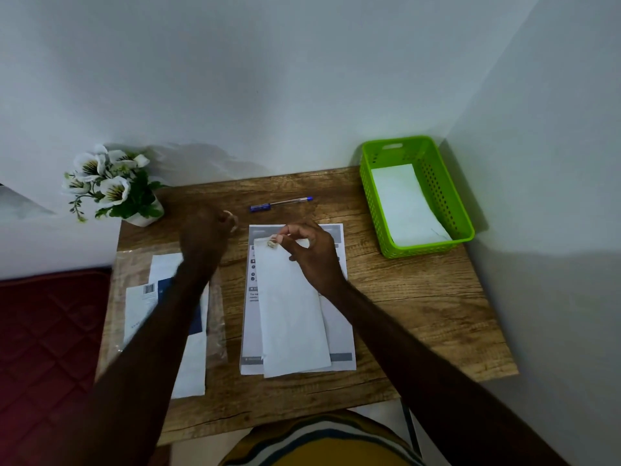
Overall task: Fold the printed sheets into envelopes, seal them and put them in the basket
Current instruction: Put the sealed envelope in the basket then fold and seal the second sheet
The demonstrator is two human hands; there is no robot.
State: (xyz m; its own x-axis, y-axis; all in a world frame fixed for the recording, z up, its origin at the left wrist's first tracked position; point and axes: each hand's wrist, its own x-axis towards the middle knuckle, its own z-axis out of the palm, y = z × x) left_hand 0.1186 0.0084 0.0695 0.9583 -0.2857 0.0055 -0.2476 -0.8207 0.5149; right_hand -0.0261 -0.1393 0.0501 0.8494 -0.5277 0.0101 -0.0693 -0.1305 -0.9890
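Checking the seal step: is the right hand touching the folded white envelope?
Touching. The head view shows the right hand with fingertips pinching the top edge of the folded envelope, which lies on the printed sheet.

nothing reads clearly: the printed sheet's (339, 317) text and the packet's (148, 297) barcode label are blurred.

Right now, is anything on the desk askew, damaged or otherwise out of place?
Nothing looks damaged or spilled. The white envelope lies slightly skewed on the printed sheets, pinched at its top by the right hand. The envelope in the green basket also sits at an angle. The left hand is blurred.
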